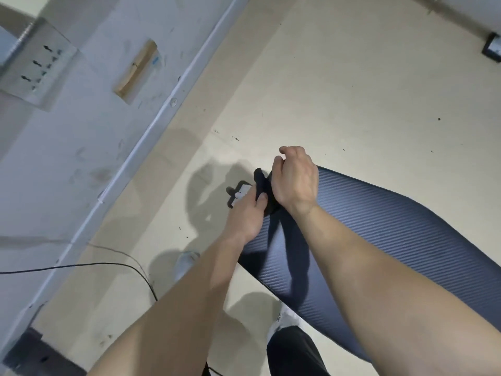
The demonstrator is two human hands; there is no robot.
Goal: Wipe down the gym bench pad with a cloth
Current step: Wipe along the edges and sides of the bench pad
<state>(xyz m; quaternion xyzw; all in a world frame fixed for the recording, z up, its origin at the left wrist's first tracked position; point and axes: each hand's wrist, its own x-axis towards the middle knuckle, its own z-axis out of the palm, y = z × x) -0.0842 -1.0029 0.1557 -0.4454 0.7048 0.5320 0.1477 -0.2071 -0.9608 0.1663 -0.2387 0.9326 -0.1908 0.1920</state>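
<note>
The dark blue ribbed bench pad (393, 226) runs from the centre of the view to the lower right. A black cloth (264, 185) sits bunched at the pad's far narrow end. My left hand (245, 215) grips the cloth's lower part, thumb on top. My right hand (294, 177) is closed over the cloth's upper part, at the pad's end edge. Most of the cloth is hidden between the two hands.
A black bench foot with a white label (238, 194) shows just beyond the pad's end. The beige floor (339, 90) surrounds the bench. A wall with a white skirting strip (151, 126) lies left. A black cable (108, 265) crosses the floor. My shoes (185, 263) stand below.
</note>
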